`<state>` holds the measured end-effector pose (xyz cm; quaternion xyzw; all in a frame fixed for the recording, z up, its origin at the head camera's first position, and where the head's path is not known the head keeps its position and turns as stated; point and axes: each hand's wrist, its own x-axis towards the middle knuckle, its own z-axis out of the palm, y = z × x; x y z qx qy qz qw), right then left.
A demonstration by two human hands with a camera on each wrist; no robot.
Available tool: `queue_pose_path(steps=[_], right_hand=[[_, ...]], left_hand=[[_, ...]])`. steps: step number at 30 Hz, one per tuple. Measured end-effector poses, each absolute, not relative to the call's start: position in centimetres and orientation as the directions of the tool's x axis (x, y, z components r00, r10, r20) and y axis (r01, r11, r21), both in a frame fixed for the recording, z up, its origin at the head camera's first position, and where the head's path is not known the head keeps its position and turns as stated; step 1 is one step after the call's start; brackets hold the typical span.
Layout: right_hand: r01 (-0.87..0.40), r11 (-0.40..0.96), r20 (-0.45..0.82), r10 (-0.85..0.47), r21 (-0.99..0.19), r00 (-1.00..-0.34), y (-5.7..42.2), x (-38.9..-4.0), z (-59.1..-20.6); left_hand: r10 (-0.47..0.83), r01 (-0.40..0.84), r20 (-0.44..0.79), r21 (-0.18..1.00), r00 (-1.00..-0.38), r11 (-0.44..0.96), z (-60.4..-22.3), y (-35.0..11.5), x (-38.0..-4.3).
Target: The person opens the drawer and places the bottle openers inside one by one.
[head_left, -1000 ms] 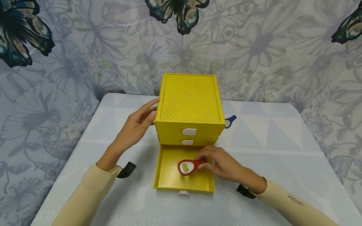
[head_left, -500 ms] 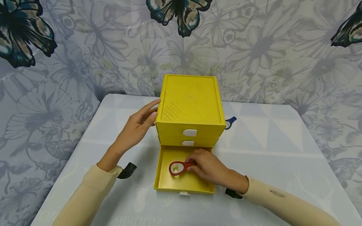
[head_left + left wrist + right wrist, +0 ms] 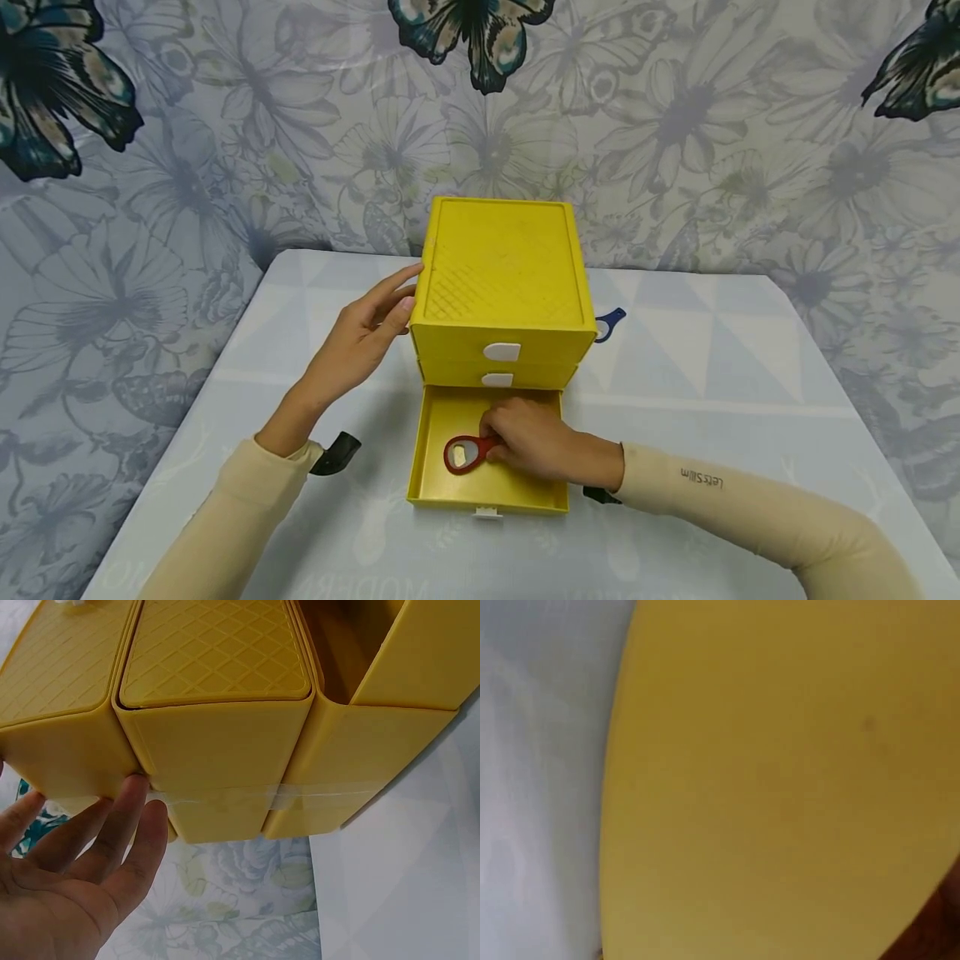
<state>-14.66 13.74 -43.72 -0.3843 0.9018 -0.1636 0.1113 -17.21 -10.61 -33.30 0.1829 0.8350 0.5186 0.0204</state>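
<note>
A red bottle opener (image 3: pixel 465 454) with a silver plate is held by its handle in my right hand (image 3: pixel 528 439), low inside the pulled-out bottom drawer (image 3: pixel 431 483). Part of the handle is hidden by the fingers. The yellow drawer cabinet (image 3: pixel 506 267) stands behind that drawer, its two upper drawers closed. My left hand (image 3: pixel 352 346) touches the cabinet's left side with extended fingers. In the left wrist view, those fingertips (image 3: pixel 135 787) rest against the yellow wall near the top compartment. The right wrist view is filled mostly by a yellow drawer wall (image 3: pixel 772 780), seen very close.
A blue opener-like piece (image 3: pixel 611 325) lies on the table (image 3: pixel 712 358) at the cabinet's right side, partly hidden behind it. Clear tape (image 3: pixel 225 796) runs across the cabinet sections. A patterned wall (image 3: pixel 675 167) rises behind the table.
My right hand has moved left and down into the open drawer with the red bottle opener, its ring end now lower and nearer the drawer's left side. The left hand has stayed put.
</note>
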Motion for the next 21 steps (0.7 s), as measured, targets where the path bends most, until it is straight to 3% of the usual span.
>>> queue_pose_path(steps=[5, 21], right_hand=[[-0.658, 0.642, -0.104, -0.742, -0.394, -0.663, 12.9, -14.7, -43.8], [-0.659, 0.579, 0.012, -0.747, -0.48, -0.665, 14.3, -13.5, -41.2]], left_hand=[[0.329, 0.288, 0.159, 0.874, -0.931, 0.392, -33.3, -10.7, -17.2], [0.328, 0.289, 0.157, 0.868, -0.931, 0.403, -33.3, -11.1, -17.3]])
